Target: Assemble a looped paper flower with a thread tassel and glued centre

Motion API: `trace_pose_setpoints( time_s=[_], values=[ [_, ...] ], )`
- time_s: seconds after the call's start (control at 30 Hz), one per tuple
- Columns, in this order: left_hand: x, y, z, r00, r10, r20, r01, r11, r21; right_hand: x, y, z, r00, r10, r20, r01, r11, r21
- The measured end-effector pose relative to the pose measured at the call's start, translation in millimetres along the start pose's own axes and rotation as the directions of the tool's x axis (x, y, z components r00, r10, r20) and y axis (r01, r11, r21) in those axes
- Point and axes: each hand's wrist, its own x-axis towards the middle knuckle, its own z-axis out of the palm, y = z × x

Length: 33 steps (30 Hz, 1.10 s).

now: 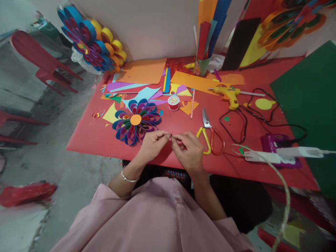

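My left hand (155, 142) and my right hand (189, 148) meet fingertip to fingertip over the front of the red table. Both are closed in a pinch, and a tiny reddish bit shows between them, too small to name. Left of my hands lies a paper flower (135, 120) of blue, purple, red and green loops with an orange disc at its centre. Behind my hands stands a small white-rimmed spool of red thread (173, 103). Scissors (207, 129) with one yellow and one red handle lie just right of my right hand, blades pointing away.
A yellow glue gun (228, 95) with a black cord lies at the right, near a purple box (275, 147) and a white power strip (262, 156). Coloured paper scraps (144, 94) and an orange sheet (143, 70) cover the back left. A cup (201, 66) holds paper strips.
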Motion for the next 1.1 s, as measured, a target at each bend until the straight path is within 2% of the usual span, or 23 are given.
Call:
trace_pose_setpoints(
  time_s=[0.17, 0.33, 0.4, 0.5, 0.53, 0.6, 0.67, 0.73, 0.83, 0.93, 1.1],
  values=[
    [1.1, -1.0, 0.1, 1.000, 0.007, -0.017, -0.007, 1.000, 0.015, 0.8, -0.3, -2.7, 1.000, -0.008, -0.023, 0.008, 1.000, -0.021],
    [1.2, -3.2, -0.4, 0.999, -0.009, -0.053, 0.011, 0.999, 0.039, 2.6, -5.4, -7.1, 0.989, 0.144, -0.029, -0.143, 0.990, 0.015],
    [0.9, -3.1, -0.5, 0.999, 0.000, -0.052, 0.003, 0.999, 0.049, 1.5, -4.7, -5.9, 0.965, 0.256, 0.056, -0.261, 0.955, 0.139],
    [0.8, -1.5, -0.2, 0.999, 0.023, -0.045, -0.020, 0.998, 0.064, -0.6, -1.2, -1.7, 0.890, 0.371, 0.264, -0.449, 0.810, 0.377],
    [0.8, -0.9, -0.1, 0.999, 0.028, -0.039, -0.026, 0.997, 0.066, -0.9, -0.1, -0.6, 0.871, 0.382, 0.310, -0.485, 0.771, 0.414],
    [1.1, 0.1, 0.3, 0.999, 0.033, -0.025, -0.031, 0.997, 0.067, -0.6, 0.6, -0.2, 0.857, 0.395, 0.331, -0.508, 0.757, 0.412],
    [1.8, 0.1, 0.6, 0.999, 0.030, -0.021, -0.028, 0.998, 0.064, 0.7, -0.8, -2.5, 0.871, 0.403, 0.282, -0.484, 0.805, 0.343],
    [2.9, -0.5, 1.1, 0.999, 0.023, -0.026, -0.022, 0.998, 0.064, 2.5, -4.2, -6.7, 0.912, 0.375, 0.166, -0.406, 0.883, 0.234],
    [5.1, -1.5, 2.1, 0.999, 0.015, -0.030, -0.013, 0.998, 0.066, 4.4, -10.0, -12.2, 0.980, 0.201, 0.004, -0.201, 0.977, 0.068],
    [6.7, -1.8, 3.2, 0.999, 0.027, -0.020, -0.026, 0.997, 0.068, 3.7, -11.7, -11.8, 0.999, 0.053, 0.014, -0.053, 0.999, 0.004],
    [6.6, -2.3, 3.9, 0.999, 0.040, 0.000, -0.040, 0.997, 0.072, 0.1, -3.6, -2.8, 1.000, 0.018, 0.003, -0.018, 0.999, -0.051]
  ],
)
